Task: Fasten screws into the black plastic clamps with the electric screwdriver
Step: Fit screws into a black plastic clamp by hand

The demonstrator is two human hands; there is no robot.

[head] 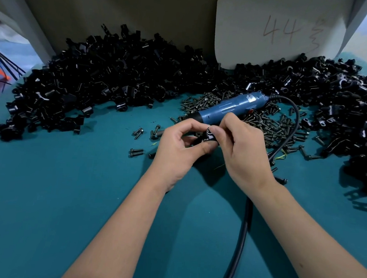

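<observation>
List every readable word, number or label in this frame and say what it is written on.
"44": handwritten on the pale rounded board behind the clamp pile.
Scrawled marks right of it: unreadable.
White label on the blue electric screwdriver: too small to read.

One black clamp (209, 137), pinched between my fingers over the table. Blue screwdriver (229, 108) lying flat on the screws (273, 126), tip toward me. Clamp heap (108, 76) banked behind.
</observation>
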